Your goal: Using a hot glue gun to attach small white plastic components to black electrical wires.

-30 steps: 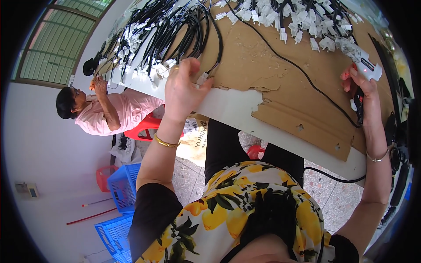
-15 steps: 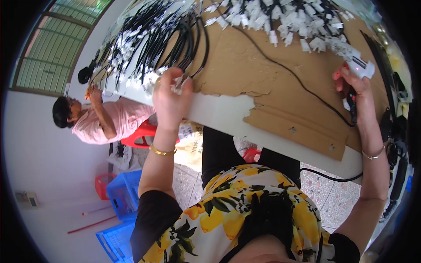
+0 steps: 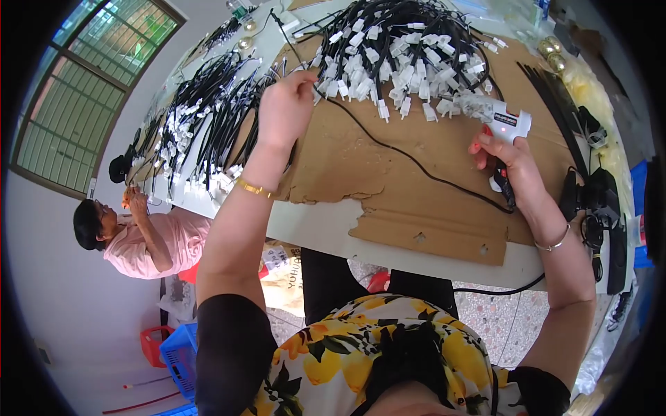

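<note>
My left hand (image 3: 286, 107) is raised over the far left part of the table, its fingertips pinched together. What lies between them, if anything, is too small to make out. Behind and beside it spreads a pile of black cables (image 3: 208, 111) with white connectors. My right hand (image 3: 510, 156) wraps round the black handle of a white pistol-shaped gun (image 3: 512, 126), whose front end points left toward the larger heap of black cables with white connectors (image 3: 409, 66). A thin black cord (image 3: 416, 164) runs across the cardboard from near the gun's handle to the far left.
Torn brown cardboard (image 3: 430, 229) covers much of the white table (image 3: 305, 222). Long black strips (image 3: 555, 104) and a black adapter (image 3: 600, 191) lie at the right edge. Another person (image 3: 149, 239) in pink works at the left. Blue crates (image 3: 182, 353) stand on the floor.
My left hand has moved away from the connectors near the table's left edge, farther over the table. My right hand keeps its hold on the gun. The whole view has shifted.
</note>
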